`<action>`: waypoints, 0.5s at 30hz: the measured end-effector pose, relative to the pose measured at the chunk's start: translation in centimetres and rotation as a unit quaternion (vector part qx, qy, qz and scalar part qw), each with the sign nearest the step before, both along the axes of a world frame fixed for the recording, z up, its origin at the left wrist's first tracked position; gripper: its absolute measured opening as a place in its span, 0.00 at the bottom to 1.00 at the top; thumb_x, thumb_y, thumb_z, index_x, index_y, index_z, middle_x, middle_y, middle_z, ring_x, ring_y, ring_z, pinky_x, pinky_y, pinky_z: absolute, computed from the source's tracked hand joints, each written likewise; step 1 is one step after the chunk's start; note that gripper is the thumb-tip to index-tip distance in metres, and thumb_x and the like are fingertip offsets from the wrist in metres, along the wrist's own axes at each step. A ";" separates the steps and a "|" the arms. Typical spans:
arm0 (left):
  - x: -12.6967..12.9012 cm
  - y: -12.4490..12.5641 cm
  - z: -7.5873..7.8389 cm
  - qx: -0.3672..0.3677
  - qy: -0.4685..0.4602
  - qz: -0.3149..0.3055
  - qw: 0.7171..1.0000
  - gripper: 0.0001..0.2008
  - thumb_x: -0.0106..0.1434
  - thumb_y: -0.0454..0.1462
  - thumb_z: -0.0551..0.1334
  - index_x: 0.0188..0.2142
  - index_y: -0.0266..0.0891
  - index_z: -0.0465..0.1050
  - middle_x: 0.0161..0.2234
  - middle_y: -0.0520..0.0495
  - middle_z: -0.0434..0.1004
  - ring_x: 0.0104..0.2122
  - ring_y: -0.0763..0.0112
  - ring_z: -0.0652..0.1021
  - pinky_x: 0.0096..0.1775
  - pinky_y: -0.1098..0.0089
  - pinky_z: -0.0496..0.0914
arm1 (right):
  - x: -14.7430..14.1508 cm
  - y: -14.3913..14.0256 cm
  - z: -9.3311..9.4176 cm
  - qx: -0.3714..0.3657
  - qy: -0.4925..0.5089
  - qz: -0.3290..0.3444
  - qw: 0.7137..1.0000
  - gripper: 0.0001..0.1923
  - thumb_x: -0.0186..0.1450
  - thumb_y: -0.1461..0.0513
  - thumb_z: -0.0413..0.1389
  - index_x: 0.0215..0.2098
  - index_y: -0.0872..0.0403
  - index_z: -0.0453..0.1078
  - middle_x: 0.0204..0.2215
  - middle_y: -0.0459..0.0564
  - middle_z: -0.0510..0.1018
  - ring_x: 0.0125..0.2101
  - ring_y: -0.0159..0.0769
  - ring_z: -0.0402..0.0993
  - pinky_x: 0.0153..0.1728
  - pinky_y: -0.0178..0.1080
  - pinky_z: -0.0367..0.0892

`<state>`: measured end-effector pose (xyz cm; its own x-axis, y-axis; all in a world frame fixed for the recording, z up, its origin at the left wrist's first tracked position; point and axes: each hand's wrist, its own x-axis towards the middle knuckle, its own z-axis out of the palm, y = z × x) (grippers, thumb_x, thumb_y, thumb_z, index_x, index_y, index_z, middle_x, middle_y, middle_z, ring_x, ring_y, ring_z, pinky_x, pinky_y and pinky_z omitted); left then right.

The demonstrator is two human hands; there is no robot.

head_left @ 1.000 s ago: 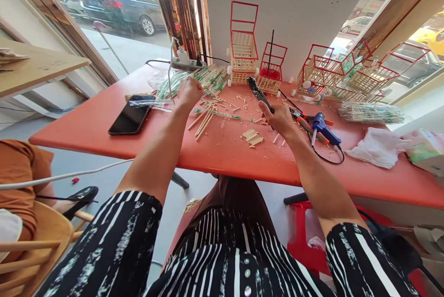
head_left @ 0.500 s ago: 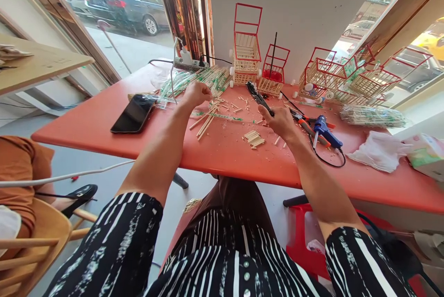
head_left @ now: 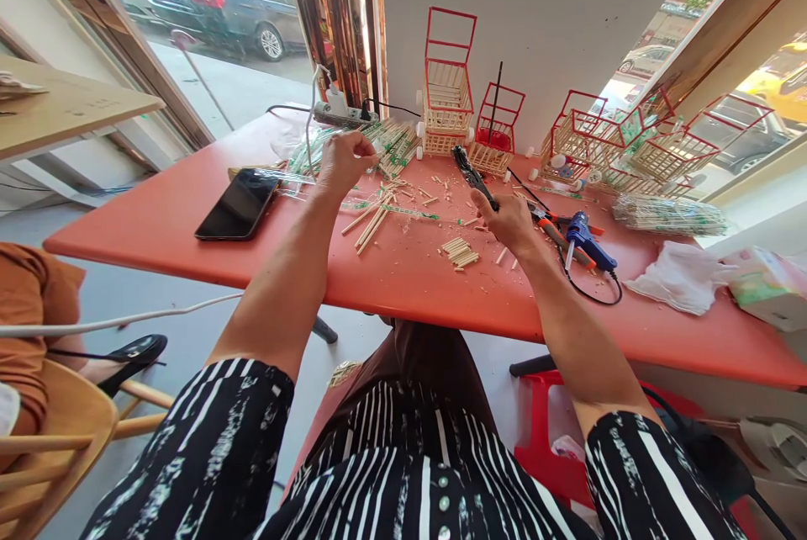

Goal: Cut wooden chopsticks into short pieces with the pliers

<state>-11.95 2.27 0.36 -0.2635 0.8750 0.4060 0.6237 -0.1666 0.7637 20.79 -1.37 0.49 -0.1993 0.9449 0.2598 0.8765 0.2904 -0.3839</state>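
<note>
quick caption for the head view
Left hand at wrapped chopsticks, right hand holding black cutters over red table.

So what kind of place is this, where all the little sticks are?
Probably a small craft workbench by a street-side window. Little red-framed stick baskets stand in a row on the red table, a blue glue gun lies among cut sticks, and parked cars show through the glass.

One phone point(head_left: 237, 204), one blue glue gun point(head_left: 583, 239), two upright red-framed stick baskets point(head_left: 446, 90)
</note>
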 end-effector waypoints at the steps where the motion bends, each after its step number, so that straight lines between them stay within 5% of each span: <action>1: -0.2 -0.1 0.2 0.008 -0.002 0.021 1.000 0.06 0.54 0.32 0.67 0.27 0.41 0.70 0.30 0.50 0.76 0.35 0.66 0.75 0.45 0.65 0.67 | 0.0 0.0 0.0 0.001 0.006 -0.001 1.000 0.43 0.72 0.32 0.41 0.29 0.55 0.78 0.23 0.54 0.80 0.28 0.42 0.79 0.32 0.39 0.61; 5: -1.8 -0.2 0.1 0.026 -0.007 0.148 0.989 0.10 0.56 0.31 0.65 0.25 0.43 0.65 0.33 0.47 0.76 0.42 0.58 0.76 0.52 0.58 0.65 | 0.1 0.2 -0.2 0.011 0.002 -0.002 1.000 0.43 0.71 0.31 0.42 0.28 0.55 0.78 0.22 0.54 0.79 0.27 0.42 0.78 0.31 0.39 0.61; 8: -2.7 -0.3 -0.5 0.025 -0.030 0.188 0.981 0.16 0.57 0.33 0.69 0.22 0.45 0.61 0.36 0.43 0.74 0.57 0.48 0.71 0.56 0.56 0.61 | 0.0 0.3 -0.1 0.010 -0.015 -0.003 1.000 0.42 0.71 0.32 0.43 0.27 0.54 0.78 0.20 0.53 0.78 0.27 0.42 0.76 0.31 0.40 0.60; 11: -2.2 -0.3 -0.5 0.045 -0.062 0.114 0.990 0.18 0.62 0.39 0.70 0.23 0.44 0.62 0.35 0.43 0.73 0.62 0.51 0.65 0.55 0.60 0.61 | 0.0 0.3 0.0 0.002 -0.020 -0.002 1.000 0.40 0.72 0.33 0.44 0.27 0.55 0.77 0.21 0.53 0.79 0.28 0.43 0.77 0.31 0.40 0.59; 15: -0.2 0.5 0.4 0.024 -0.095 0.025 0.995 0.13 0.69 0.44 0.64 0.31 0.43 0.66 0.28 0.49 0.69 0.51 0.60 0.72 0.49 0.64 0.62 | -0.1 0.1 0.1 -0.006 -0.016 -0.005 1.000 0.39 0.73 0.35 0.44 0.29 0.55 0.78 0.24 0.54 0.81 0.30 0.42 0.79 0.31 0.39 0.58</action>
